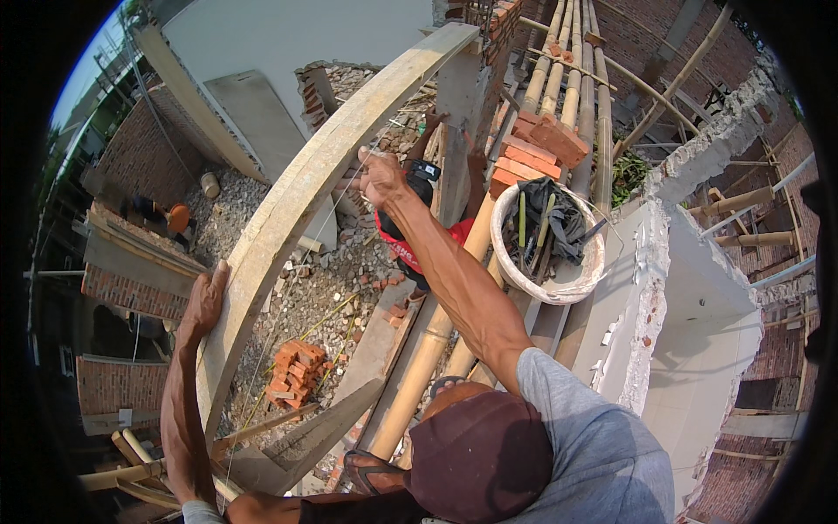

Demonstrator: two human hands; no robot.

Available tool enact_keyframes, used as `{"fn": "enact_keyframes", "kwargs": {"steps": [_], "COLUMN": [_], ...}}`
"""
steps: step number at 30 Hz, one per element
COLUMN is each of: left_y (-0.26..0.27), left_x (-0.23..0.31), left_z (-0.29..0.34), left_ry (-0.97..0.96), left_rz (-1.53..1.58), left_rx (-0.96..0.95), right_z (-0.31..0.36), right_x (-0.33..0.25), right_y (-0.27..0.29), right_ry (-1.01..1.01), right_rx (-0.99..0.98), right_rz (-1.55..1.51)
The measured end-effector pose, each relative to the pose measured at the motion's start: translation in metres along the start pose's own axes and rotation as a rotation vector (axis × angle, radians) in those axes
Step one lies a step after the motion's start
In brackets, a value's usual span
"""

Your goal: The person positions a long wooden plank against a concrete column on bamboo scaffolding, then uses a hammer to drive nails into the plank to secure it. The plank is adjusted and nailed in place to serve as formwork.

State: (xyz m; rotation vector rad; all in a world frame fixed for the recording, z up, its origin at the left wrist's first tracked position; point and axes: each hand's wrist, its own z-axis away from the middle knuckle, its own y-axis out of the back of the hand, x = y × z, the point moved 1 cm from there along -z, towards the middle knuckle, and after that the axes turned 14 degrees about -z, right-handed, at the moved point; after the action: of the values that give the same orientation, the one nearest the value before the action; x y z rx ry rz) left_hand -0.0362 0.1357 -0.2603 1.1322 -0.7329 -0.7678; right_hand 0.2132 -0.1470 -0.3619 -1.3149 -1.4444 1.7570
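A long pale wooden beam (292,179) runs from the lower left up to a concrete post (456,96); it looks bowed. My left hand (205,299) is closed around the beam's left edge near its lower part. With fingers pinched together, my right hand (382,179) holds a thin white string (343,194) beside the beam's right side. The string slants down along the beam toward the lower left. My feet, in sandals (374,472), rest near a bamboo pole (421,371). A rounded maroon cloth shape (480,450) covers part of the lower view.
Red bricks (534,155) and a white bucket (594,278) of black plastic stand right, on bamboo poles (572,74). Below are rubble, a brick pile (297,374) and a person in red (401,240). A broken wall (642,297) borders the right.
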Motion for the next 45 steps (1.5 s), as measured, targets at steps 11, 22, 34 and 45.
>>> {"fn": "enact_keyframes", "kwargs": {"steps": [11, 22, 34, 45], "left_y": [0.002, -0.004, -0.008, -0.001], "left_x": [0.003, -0.009, -0.01, -0.004], "left_z": [0.004, -0.007, -0.005, -0.004], "left_ry": [-0.026, -0.075, -0.14, -0.232], "left_rz": [0.042, 0.014, 0.043, 0.171], "left_rx": [0.018, 0.004, 0.136, -0.08], "right_z": [0.002, 0.004, 0.004, -0.001], "right_x": [0.0, -0.001, -0.001, 0.004], "right_y": [-0.002, -0.004, -0.003, 0.01], "right_ry": [0.008, 0.023, -0.004, -0.022], "right_rx": [-0.044, -0.071, -0.036, 0.027], "right_rz": [0.001, -0.006, 0.001, -0.025]}}
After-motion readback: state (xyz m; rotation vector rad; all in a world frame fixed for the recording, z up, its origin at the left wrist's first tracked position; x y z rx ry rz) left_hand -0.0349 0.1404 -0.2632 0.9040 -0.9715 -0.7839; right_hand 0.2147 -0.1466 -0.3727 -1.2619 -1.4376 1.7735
